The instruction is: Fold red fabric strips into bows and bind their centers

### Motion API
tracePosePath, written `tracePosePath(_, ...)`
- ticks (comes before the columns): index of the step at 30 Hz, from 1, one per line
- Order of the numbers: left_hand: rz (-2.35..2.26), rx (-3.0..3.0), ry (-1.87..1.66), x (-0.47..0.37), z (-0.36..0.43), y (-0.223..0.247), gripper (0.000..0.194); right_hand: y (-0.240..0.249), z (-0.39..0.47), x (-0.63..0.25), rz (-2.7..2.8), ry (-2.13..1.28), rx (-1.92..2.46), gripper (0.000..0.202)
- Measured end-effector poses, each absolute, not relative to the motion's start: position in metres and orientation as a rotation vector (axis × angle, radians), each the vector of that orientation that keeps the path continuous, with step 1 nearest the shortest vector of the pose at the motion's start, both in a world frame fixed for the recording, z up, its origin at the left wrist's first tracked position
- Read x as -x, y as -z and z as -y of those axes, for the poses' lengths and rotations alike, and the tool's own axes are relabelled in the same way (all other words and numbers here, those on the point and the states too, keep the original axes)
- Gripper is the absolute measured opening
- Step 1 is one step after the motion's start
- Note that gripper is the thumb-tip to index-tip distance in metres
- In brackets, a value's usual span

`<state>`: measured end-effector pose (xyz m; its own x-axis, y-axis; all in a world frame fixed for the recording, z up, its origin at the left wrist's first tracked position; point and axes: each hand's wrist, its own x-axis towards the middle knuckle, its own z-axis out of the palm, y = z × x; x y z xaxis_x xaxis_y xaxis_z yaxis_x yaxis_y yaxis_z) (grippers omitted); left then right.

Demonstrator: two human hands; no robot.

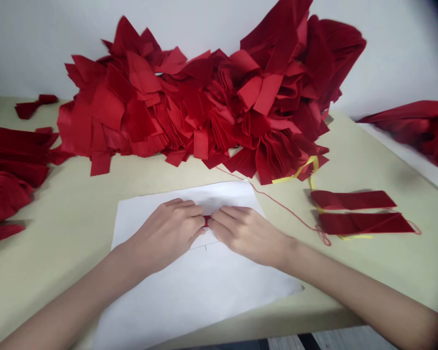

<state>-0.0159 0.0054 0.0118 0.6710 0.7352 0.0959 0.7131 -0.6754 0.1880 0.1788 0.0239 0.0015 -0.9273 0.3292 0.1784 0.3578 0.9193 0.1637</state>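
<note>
red piece [206, 221] over white sheet [237, 291], between left hand [175, 223] and right hand [243, 229], neither nearer | both pinch it, one from each side | exposed sliver bridges left to right; full long axis hidden from view

No legible text; no readable numbers or signs

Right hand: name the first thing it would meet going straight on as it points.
The right hand would likely meet the left hand, across a narrow gap where a red strip shows; depth is hard to judge.
</note>
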Motion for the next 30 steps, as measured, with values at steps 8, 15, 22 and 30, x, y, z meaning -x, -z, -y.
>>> tracePosePath(8, -1.291, -2.776, -0.219, 0.009, -0.007, -0.007, 0.027, -0.006, -0.035, -0.172, 2.911, 0.032, 0.729, 0.023)
tracePosePath(15, -1.219, -2.452, -0.221, 0.021, -0.012, -0.017, 0.021, -0.023, -0.04, -0.177, 2.761, -0.701, 0.904, 0.014)
tracePosePath(22, -1.145, -2.353, -0.129, 0.024, -0.009, -0.016, 0.026, -0.02, -0.034, -0.172, 2.653, -1.016, 1.048, 0.011)
tracePosePath(30, -1.045, -2.868, -0.27, 0.023, 0.012, -0.004, 0.019, -0.004, -0.014, -0.173, 2.847, -0.014, 0.691, 0.013)
